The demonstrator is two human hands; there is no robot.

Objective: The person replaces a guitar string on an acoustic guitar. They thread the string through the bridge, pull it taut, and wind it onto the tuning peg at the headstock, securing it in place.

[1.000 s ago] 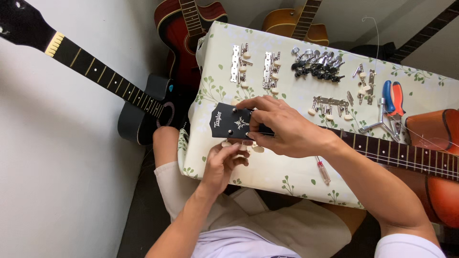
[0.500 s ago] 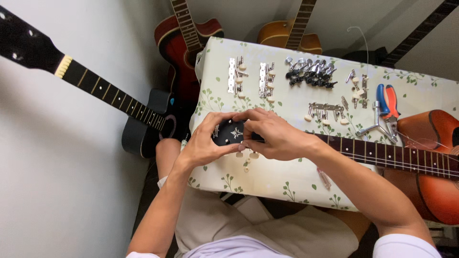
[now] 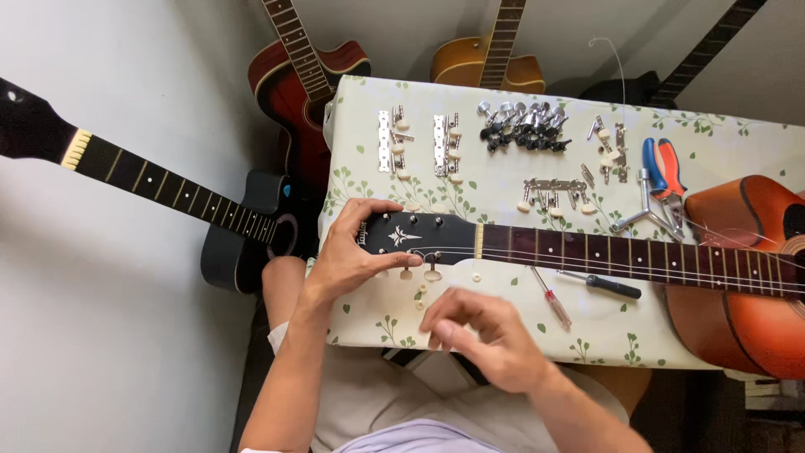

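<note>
Worktop (image 3: pixel 755 134): my guitar (image 3: pixel 738 285) lies across it, neck (image 3: pixel 620 256) toward nine o'clock, so the headstock (image 3: pixel 419 237) faces me. My left hand (image 3: pixel 348 252) grasps the headstock to steady it; my right hand (image 3: pixel 482 335), at six o'clock, hovers loosely curled, holding nothing visible.

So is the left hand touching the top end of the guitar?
Touching. The head view shows the left hand wrapped around the end of the black headstock, fingers on its upper edge and thumb below.
</note>
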